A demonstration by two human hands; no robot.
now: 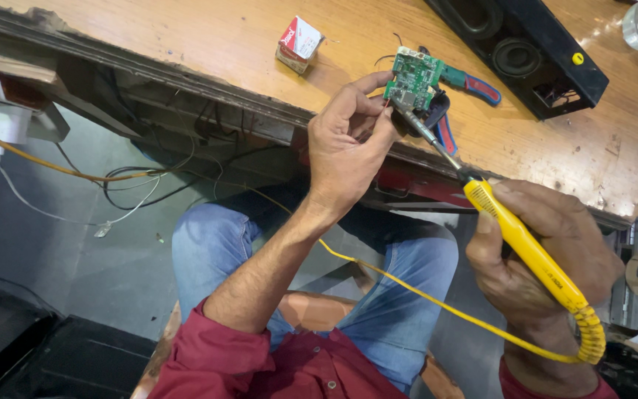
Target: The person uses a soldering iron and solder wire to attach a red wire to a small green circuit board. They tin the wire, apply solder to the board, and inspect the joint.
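My left hand (348,140) pinches a small green circuit board (413,77) by its lower edge, holding it tilted over the wooden table's (208,37) front edge. My right hand (548,258) grips a yellow-handled soldering iron (526,247); its metal tip touches the board's lower corner beside my left thumb. A yellow cord runs from the iron's handle down across my lap.
Red-and-blue-handled pliers (474,85) lie behind the board. A small red-and-white box (299,43) sits on the table. A black speaker bar (526,48) lies at the back right. Cables and a white adapter (5,118) hang at the left, under the table.
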